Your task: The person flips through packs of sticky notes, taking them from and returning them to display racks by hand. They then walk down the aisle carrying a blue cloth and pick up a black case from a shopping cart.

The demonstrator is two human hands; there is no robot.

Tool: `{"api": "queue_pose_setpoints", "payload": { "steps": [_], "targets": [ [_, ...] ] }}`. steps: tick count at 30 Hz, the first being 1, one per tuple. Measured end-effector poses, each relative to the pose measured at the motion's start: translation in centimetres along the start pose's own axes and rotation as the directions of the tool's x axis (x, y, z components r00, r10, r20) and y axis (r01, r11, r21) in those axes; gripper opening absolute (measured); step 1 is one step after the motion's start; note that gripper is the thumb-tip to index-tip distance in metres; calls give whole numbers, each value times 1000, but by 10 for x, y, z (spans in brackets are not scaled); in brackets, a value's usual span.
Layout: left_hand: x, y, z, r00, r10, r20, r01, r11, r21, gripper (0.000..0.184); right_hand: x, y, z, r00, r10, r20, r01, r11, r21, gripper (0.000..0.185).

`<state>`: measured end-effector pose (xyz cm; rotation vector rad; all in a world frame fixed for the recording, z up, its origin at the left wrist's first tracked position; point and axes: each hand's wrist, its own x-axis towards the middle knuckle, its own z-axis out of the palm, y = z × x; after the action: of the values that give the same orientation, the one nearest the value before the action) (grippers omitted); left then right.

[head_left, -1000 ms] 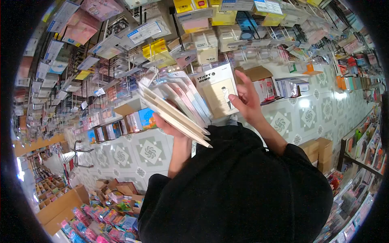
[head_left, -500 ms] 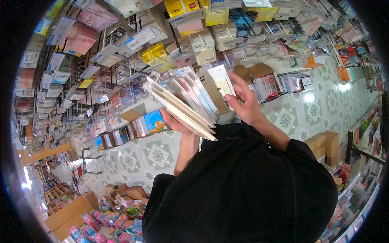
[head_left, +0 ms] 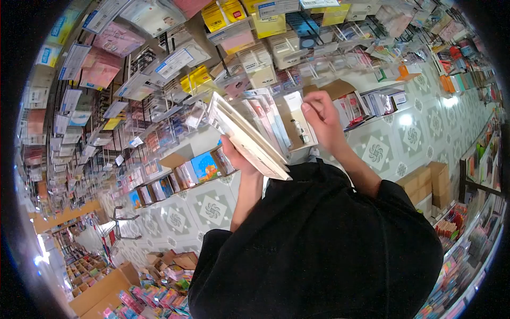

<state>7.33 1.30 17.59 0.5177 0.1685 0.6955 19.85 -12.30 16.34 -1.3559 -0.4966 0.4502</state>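
My left hand [head_left: 239,158] is closed around a stack of thin, pale notepad-like packets [head_left: 245,139], fanned slightly and tilted. Beyond the stack, several clear-wrapped packets [head_left: 265,121] in pink, white and blue stand in a row. At the right end of that row is a flat packet [head_left: 302,126] with a white top and a small cartoon figure. My right hand [head_left: 324,119] has its fingers curled at this packet's upper right edge, thumb against it. Part of the grip is hidden behind the fingers.
Hanging packets with price labels [head_left: 172,63] fill the rack ahead. Small boxes of packets [head_left: 350,110] line the ledge on both sides. Below lies a patterned tile floor [head_left: 374,152]. Cardboard boxes [head_left: 440,183] stand at right, and colourful packages [head_left: 154,297] lie at lower left.
My right hand has moved up along the packet's edge, its fingers now curled more tightly. The stack in my left hand has shifted a little to the right and looks more closed up.
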Motion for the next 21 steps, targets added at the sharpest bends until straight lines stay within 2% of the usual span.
{"api": "queue_pose_setpoints", "payload": {
  "steps": [1, 3, 4, 7, 8, 10, 14, 16, 17, 19, 21],
  "targets": [
    [0, -1, -5, 1000, -6, 3, 6, 1000, 1, 59, 2, 1, -3, 1000, 1, -20, -2, 999, -42, 29],
    [2, -2, -10, 978, -86, 191, 98, 994, -57, 63, 4, 1, -3, 999, -18, -45, 16, 999, -34, 29],
    [1, -5, -6, 998, -67, -15, 68, 985, 160, 74, 5, 0, -3, 997, -36, -63, 34, 999, -29, 29],
    [1, -8, -3, 996, -61, -69, 71, 986, 150, 73, 6, -13, -6, 999, 13, -47, -16, 997, -74, 22],
    [1, -8, -6, 995, -67, -67, 77, 986, 151, 73, 7, -13, -8, 999, 14, -53, -17, 997, -73, 22],
    [3, -7, -15, 992, -66, 108, 52, 991, 124, 68, 10, -12, -14, 997, 76, 30, -72, 992, -101, 12],
    [5, -12, -19, 985, -104, 140, 106, 994, -7, 68, 13, -24, -21, 984, 109, 138, -87, 984, -156, 9],
    [4, -14, -16, 962, -145, 231, 158, 987, -40, 68, 16, -24, -25, 970, 123, 210, -80, 976, -203, 9],
    [3, -15, -15, 962, -149, 230, 162, 986, -39, 68, 17, -26, -26, 970, 125, 207, -83, 976, -201, 9],
    [-1, -15, -13, 977, -167, 135, 144, 976, 166, 68, 19, -32, -28, 951, 131, 280, -63, 968, -241, 10],
    [-1, -17, -17, 971, -176, 163, 159, 981, 114, 67, 22, -25, -30, 961, 133, 241, -66, 961, -268, 10]
  ]
}}
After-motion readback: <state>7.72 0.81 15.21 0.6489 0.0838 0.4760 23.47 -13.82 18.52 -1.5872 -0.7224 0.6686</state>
